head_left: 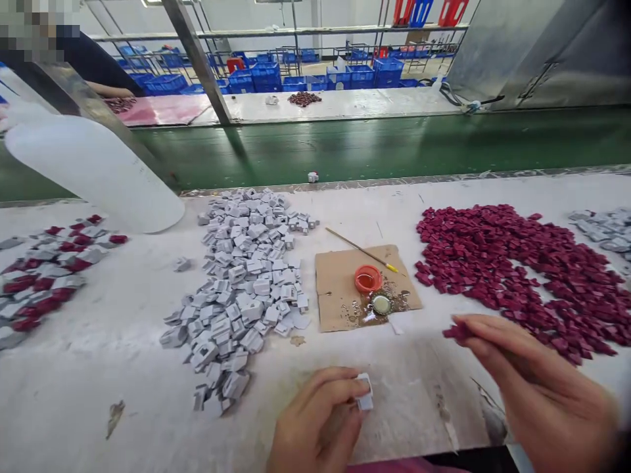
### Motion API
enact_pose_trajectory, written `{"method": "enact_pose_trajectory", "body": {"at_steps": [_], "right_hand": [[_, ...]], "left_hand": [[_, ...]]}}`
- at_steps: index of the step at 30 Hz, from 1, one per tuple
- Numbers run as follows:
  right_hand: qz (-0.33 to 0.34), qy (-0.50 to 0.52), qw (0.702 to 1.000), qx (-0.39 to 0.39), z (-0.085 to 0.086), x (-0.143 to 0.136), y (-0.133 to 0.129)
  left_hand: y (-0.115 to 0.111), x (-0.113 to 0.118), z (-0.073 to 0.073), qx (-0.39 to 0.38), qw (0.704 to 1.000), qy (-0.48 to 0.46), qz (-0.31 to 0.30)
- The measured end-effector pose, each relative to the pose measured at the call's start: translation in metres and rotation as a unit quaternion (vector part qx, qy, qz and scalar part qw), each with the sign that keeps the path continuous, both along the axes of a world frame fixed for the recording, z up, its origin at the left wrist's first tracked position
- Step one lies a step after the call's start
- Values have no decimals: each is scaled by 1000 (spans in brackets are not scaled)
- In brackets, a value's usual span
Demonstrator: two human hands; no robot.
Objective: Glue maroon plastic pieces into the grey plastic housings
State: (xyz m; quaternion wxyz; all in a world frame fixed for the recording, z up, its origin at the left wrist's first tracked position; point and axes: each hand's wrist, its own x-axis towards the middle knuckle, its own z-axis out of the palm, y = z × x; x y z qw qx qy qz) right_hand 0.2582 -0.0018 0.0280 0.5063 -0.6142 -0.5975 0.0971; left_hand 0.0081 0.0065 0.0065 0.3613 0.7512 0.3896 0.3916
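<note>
My left hand [315, 420] pinches a grey piece [364, 392] — long axis roughly upright; my right hand [537, 387] pinches a maroon piece [458, 332] — right of it, apart, farther from me.

- Green conveyor belt [355, 144] running across the view
- Blue plastic crates [266, 75], stacked in the background
- Slanted metal post [194, 56] by the belt
- Dark sleeve [106, 62] of a person, upper left
</note>
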Motion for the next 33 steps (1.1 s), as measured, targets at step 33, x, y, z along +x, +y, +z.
{"method": "enact_pose_trajectory", "body": {"at_steps": [33], "right_hand": [[166,-155,974,25,14,-36,31]], "left_hand": [[6,23,-4,-6,1000,21,14]]}}
